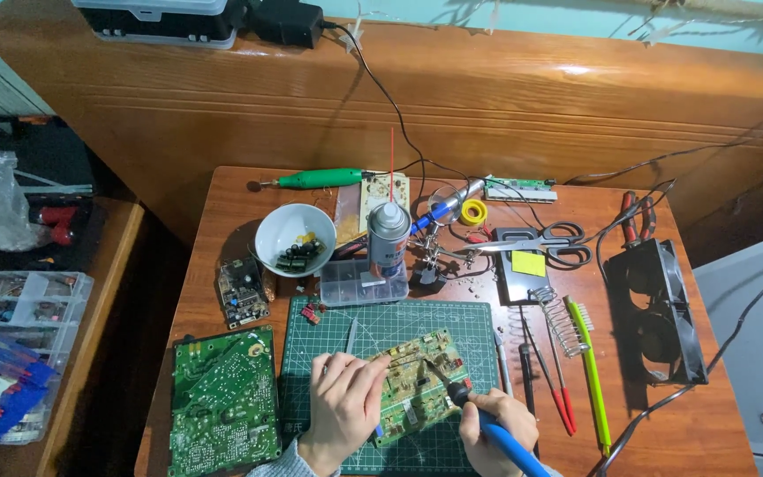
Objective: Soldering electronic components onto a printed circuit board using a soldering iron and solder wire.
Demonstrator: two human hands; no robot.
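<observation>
Solder work fills the lower middle of what we see: a circuit board (419, 382) lies tilted on a green cutting mat (381, 322), which rests on a wooden table (664, 442). The left hand (346, 402) lies flat on the board's left edge, fingers bent over it and pressing down rather than closed around it; a thin blue thing shows just beneath the palm, and we cannot tell whether it is held. The right hand (494, 426) is clenched on the blue handle of a soldering iron (470, 408), whose dark tip slants up and to the left onto the middle of the board. So the board sits between the two hands, touched by the left one directly and by the right one only through the iron.

Just left of the mat lies a larger green circuit board (222, 402). Behind the mat we see a clear plastic box (359, 284), a spray can (389, 237) with a red straw, and a white bowl (296, 238) holding small dark parts. To the right lie a coiled iron stand (558, 318), scissors (551, 243) and a black fan (655, 309), well apart from the hands.
</observation>
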